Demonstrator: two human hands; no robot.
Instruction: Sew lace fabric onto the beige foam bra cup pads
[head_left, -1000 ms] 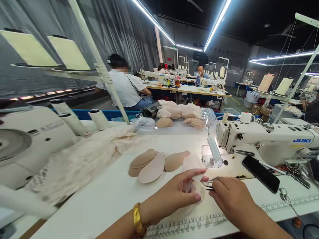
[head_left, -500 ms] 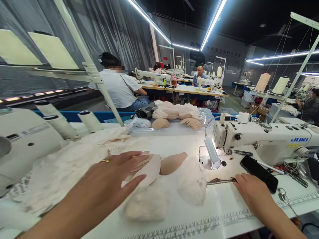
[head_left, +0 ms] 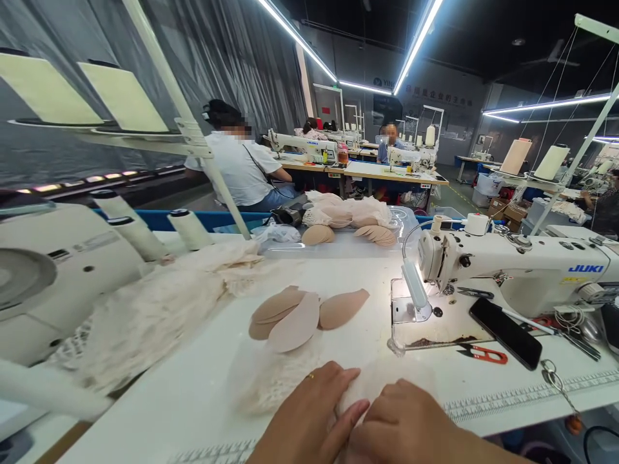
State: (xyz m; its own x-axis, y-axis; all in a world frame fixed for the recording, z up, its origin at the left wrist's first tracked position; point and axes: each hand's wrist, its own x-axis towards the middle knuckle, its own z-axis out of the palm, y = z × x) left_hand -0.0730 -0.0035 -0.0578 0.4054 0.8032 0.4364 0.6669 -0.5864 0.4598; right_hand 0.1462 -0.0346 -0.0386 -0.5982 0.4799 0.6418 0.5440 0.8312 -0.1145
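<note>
My left hand [head_left: 316, 412], with a ring on one finger, closes on a sheer white fabric piece [head_left: 374, 380] near the table's front edge. Beside it, my right hand [head_left: 403, 419] is curled on the same piece, its fingertips hidden. A second whitish lace piece [head_left: 271, 380] lies just left of my hands. Beyond them rest several beige teardrop-shaped pads: a fanned stack [head_left: 271, 316], a paler pad [head_left: 296, 325] overlapping it, and one pad [head_left: 342, 309] to the right. Red-handled thread snips [head_left: 486, 354] lie to the right, apart from my right hand.
A JUKI sewing machine [head_left: 512, 258] with a lit lamp [head_left: 413, 283] stands right; a black phone [head_left: 505, 332] lies before it. Heaped white lace [head_left: 159, 309] covers the left side. At the back, a clear plastic tray [head_left: 285, 251] holds beige discs and lace. A co-worker [head_left: 242, 164] sits beyond.
My left hand has left the beige pads and come back toward the front edge. My right hand has moved left from beside the machine; the red snips now show there. Both hands meet on the fabric.
</note>
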